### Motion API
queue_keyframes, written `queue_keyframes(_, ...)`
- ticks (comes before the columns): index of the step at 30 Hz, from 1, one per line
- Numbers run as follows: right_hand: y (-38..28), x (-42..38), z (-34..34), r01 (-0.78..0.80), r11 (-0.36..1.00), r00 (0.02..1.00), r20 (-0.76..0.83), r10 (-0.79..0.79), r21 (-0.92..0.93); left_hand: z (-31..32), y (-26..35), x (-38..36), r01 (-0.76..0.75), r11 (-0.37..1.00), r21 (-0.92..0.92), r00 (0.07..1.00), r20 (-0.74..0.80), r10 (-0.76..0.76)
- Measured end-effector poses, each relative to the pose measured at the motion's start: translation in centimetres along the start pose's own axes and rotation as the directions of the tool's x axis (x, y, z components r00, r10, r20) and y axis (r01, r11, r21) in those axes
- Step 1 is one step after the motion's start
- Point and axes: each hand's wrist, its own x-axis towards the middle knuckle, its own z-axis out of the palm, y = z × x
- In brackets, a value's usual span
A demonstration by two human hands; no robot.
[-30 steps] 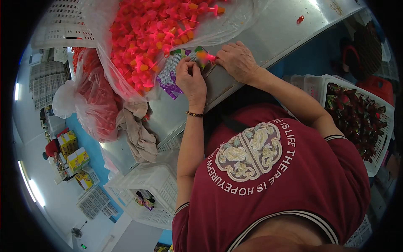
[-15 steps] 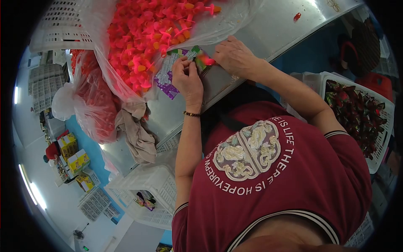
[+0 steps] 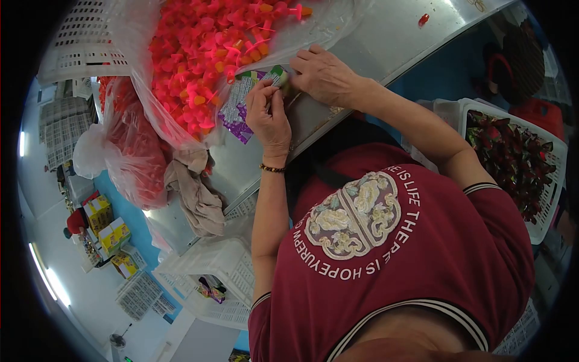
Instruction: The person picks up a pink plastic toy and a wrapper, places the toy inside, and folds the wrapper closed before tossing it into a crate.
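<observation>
My left hand (image 3: 268,123), with a beaded bracelet at the wrist, is closed with thumb and finger pinching a green-and-purple packet (image 3: 276,76). More purple, green and silver packets (image 3: 236,108) lie under and beside its fingers on the metal table. Close to the right end of the pinched packet is my right hand (image 3: 322,75), its fingers curled and pressed together; whatever they hold is hidden. Behind both hands, a clear plastic bag (image 3: 329,30) lies spread out under a heap of pink-red pieces with orange parts (image 3: 202,60).
A tied bag of red pieces (image 3: 142,157) and a beige cloth (image 3: 196,196) lie at the left. White crates stand below the table (image 3: 416,45), one (image 3: 552,202) full of dark red wrapped pieces at the right. Another person (image 3: 75,222) is far left.
My right hand has moved left, closer to the packet and my left hand. The pink-red piece that showed between the hands is no longer visible.
</observation>
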Motion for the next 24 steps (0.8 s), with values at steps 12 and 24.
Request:
queue_keyframes(12,-0.5,1.0,3.0,-0.12,0.766,0.975,-0.07,0.21,0.632,0.0,1.2,0.2,-0.015,0.999,-0.041,0.999,-0.042,0.013)
queue_keyframes(24,0.5,1.2,-7.1,0.027,0.751,0.943,-0.266,0.2,0.66,-3.3,2.8,2.7,0.076,0.889,-0.452,0.961,-0.206,-0.187)
